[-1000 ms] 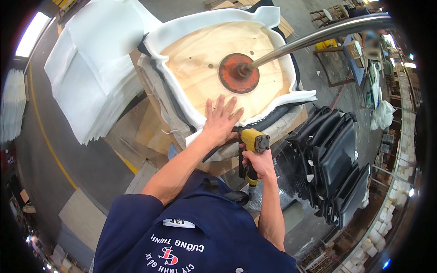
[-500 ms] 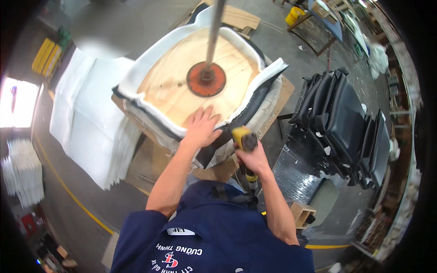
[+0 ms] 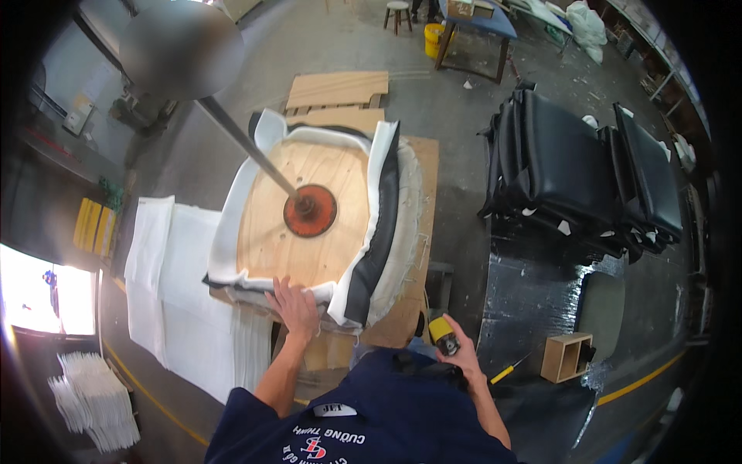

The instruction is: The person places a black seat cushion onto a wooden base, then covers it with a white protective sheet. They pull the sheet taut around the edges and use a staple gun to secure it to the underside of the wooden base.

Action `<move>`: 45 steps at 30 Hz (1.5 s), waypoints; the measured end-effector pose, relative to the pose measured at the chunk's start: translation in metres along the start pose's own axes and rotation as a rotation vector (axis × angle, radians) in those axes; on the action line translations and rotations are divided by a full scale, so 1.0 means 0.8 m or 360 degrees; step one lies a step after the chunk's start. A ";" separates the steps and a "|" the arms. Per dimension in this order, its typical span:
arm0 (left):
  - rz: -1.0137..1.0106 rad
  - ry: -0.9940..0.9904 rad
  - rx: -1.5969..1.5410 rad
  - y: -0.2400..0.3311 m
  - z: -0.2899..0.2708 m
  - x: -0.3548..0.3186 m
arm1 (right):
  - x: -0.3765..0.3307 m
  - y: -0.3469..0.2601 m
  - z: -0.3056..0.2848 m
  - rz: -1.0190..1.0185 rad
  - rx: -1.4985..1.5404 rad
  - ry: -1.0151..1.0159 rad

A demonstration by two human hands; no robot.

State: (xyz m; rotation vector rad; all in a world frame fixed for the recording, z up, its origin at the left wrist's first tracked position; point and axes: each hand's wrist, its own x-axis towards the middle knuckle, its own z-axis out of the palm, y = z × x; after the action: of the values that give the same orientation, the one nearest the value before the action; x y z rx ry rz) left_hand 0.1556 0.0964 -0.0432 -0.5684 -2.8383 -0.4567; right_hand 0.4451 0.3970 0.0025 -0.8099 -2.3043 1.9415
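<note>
A wooden seat board (image 3: 309, 209) lies on a work stand, wrapped in white foam with black cover material (image 3: 382, 232) folded up its right side. A red round press pad (image 3: 310, 211) on a metal rod (image 3: 243, 143) pushes down on the board's middle. My left hand (image 3: 295, 305) lies flat on the near edge of the foam and board. My right hand (image 3: 457, 352) grips a yellow staple gun (image 3: 443, 332) low to the right, away from the seat.
White foam sheets (image 3: 174, 286) lie on the floor at the left, with more stacked (image 3: 93, 398) at lower left. Black upholstered seats (image 3: 576, 166) stand at the right. A small wooden box (image 3: 568, 356), a yellow-handled tool (image 3: 506, 371), plywood boards (image 3: 336, 89) and a table (image 3: 479, 23) are around.
The view has swung so the seat now sits upright ahead. My right hand with the staple gun has drawn down and away from the seat edge. My left hand stays on the near edge.
</note>
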 end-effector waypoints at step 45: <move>0.0676 -0.0154 -0.0375 0.083 0.046 0.118 | 0.175 -0.150 0.086 0.0183 0.0087 -0.0366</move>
State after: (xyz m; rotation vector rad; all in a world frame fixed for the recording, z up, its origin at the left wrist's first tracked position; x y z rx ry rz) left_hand 0.0917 0.1991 -0.0351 -1.2343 -2.6546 -0.6973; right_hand 0.2565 0.3788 0.0554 -0.7674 -2.3606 2.2457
